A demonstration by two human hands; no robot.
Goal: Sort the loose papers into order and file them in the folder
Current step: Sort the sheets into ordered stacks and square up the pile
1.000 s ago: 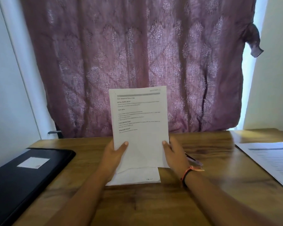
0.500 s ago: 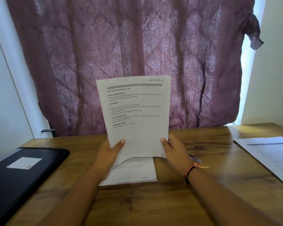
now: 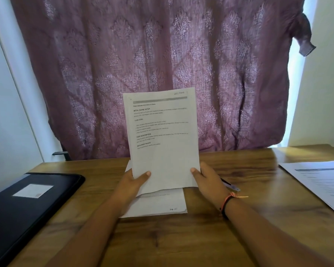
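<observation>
Purple patterned curtain [image 3: 162, 54] hangs behind the wooden table [image 3: 181, 237], and above its middle you hold a printed sheet [image 3: 162, 151] upright, your left hand [image 3: 131, 184] and right hand [image 3: 206, 180] each pinching a lower corner, thumb on the front, fingers hidden behind. Under it a small stack of papers [image 3: 162, 205] lies flat on the table. The closed black folder [image 3: 27, 199] sits well apart at your left, a separate page [image 3: 320, 182] lies at the far right, and a pen [image 3: 229, 185] shows just beyond your right hand.

The sheet [image 3: 163, 143] has been lifted slightly higher, uncovering more of the stack [image 3: 158, 206] beneath.
</observation>
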